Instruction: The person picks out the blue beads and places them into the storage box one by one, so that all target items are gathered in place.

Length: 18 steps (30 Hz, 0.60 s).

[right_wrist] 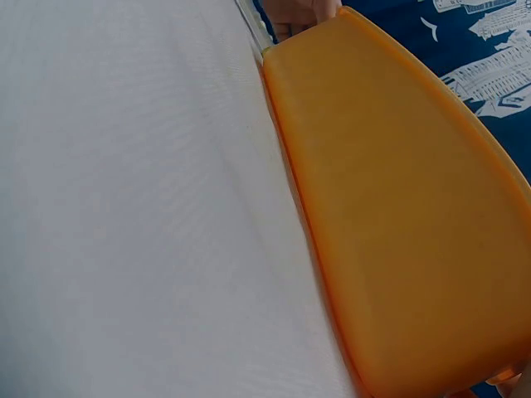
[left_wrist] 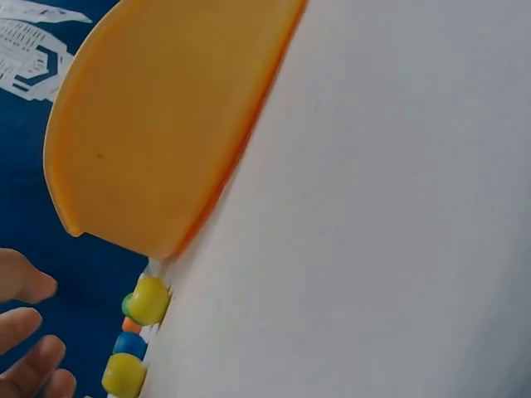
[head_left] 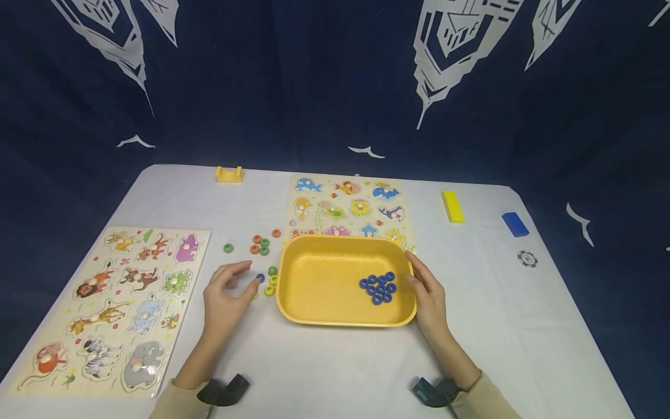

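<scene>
A yellow tray (head_left: 319, 282) stands in the middle of the table, with a cluster of small blue ring beads (head_left: 381, 288) toward its right end. My right hand (head_left: 430, 294) grips the tray's right rim, thumb over the edge and fingers along the outer side. Left of the tray, my left hand (head_left: 226, 294) reaches over the table with its fingers apart. A single blue bead (head_left: 260, 278) lies right at its thumb tip. In the left wrist view this blue bead (left_wrist: 129, 344) sits between yellow beads (left_wrist: 149, 300), with the fingers (left_wrist: 33, 365) beside them.
Green beads (head_left: 228, 248), orange beads (head_left: 276, 233) and yellow beads (head_left: 269, 290) lie left of the tray. An animal puzzle board (head_left: 117, 285) covers the left side; a sea-animal board (head_left: 345, 195) lies behind the tray. Yellow block (head_left: 452, 207), blue block (head_left: 515, 224) and chip (head_left: 527, 259) are at right.
</scene>
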Each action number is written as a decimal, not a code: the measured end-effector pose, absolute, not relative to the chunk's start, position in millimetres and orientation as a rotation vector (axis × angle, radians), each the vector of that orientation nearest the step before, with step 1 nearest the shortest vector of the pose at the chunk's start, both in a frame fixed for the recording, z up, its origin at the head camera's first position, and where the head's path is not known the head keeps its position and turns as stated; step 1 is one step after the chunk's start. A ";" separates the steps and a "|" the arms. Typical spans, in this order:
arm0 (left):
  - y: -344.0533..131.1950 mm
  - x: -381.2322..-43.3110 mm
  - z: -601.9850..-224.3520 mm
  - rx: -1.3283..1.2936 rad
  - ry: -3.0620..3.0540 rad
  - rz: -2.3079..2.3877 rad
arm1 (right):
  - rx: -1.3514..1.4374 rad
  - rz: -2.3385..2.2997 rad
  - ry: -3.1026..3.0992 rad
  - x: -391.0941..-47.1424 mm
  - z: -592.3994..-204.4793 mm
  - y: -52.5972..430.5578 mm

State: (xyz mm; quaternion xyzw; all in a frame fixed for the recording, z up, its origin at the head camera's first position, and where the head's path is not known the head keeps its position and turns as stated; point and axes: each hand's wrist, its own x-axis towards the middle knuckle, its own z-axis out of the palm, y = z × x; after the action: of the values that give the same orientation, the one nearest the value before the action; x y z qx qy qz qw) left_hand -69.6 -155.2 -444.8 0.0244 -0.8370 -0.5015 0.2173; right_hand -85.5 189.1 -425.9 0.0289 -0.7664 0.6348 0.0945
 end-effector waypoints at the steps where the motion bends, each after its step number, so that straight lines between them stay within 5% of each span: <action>1: -155.4 -70.4 -447.0 0.080 -2.332 -1.386 | 0.082 1.885 -2.271 -85.3 -425.9 189.0; 18: -155.4 -80.5 -470.0 0.163 -2.611 -1.010 | 0.106 1.906 -2.248 -85.2 -426.3 188.6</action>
State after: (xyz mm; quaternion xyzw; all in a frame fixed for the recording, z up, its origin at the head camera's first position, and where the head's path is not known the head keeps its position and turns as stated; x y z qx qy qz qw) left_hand -80.5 -155.4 -470.0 0.0574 -0.9179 -0.3551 0.1676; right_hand -85.2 188.6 -426.3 0.0359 -0.7587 0.6433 0.0963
